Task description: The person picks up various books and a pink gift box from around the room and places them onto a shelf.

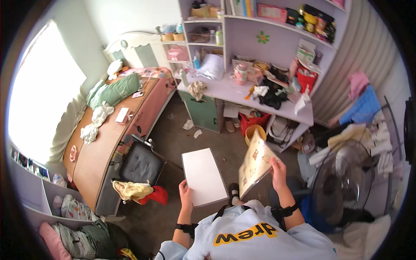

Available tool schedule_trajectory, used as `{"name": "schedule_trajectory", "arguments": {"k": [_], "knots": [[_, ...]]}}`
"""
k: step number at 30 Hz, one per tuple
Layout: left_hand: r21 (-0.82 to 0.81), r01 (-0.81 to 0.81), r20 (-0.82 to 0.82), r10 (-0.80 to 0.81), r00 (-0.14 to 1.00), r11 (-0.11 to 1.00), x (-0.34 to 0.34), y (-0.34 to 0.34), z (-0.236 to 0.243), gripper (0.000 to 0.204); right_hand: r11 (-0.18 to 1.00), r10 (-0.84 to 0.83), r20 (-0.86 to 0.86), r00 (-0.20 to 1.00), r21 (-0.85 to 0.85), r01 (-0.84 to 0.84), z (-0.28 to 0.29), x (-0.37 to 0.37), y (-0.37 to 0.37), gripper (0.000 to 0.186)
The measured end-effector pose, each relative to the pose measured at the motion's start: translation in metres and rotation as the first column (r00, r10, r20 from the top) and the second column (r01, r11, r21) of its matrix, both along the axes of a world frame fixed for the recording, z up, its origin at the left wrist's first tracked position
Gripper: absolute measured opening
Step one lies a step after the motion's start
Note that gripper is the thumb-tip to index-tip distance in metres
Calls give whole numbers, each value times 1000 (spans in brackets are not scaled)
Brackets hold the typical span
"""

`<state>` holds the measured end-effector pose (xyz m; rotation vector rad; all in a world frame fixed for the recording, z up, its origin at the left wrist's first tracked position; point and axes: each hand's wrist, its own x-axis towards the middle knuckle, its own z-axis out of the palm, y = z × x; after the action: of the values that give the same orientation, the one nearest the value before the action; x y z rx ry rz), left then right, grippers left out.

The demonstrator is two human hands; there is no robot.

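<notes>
In the lower middle, my left hand is closed on the left edge of a white rectangular sheet with a thin border. To its right, my right hand grips the right side of a cream folder printed with small cartoon figures, tilted upward and apart from the white sheet. Both items are held in front of my body, over the floor.
A cluttered desk stands ahead, with a yellow bucket below it. To the left are a black chair, a bed with boards on it, and shelving. A fan and piled clothes are close on the right.
</notes>
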<state>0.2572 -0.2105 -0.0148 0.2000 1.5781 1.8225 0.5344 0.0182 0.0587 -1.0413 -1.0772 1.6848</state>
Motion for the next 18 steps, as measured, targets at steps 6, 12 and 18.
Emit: {"name": "schedule_trajectory", "arguments": {"k": [6, 12, 18], "knots": [[-156, 93, -130, -113, 985, 983, -23, 78, 1, 67, 993, 117, -106, 987, 32, -115, 26, -59, 72, 28], [-166, 113, -68, -126, 990, 980, -59, 113, 7, 65, 966, 213, -372, 903, -59, -252, 55, -135, 106, 29], [70, -60, 240, 41, 970, 996, -108, 133, 22, 56, 903, 343, -161, 926, -216, -372, 4, -213, 135, 24]]}}
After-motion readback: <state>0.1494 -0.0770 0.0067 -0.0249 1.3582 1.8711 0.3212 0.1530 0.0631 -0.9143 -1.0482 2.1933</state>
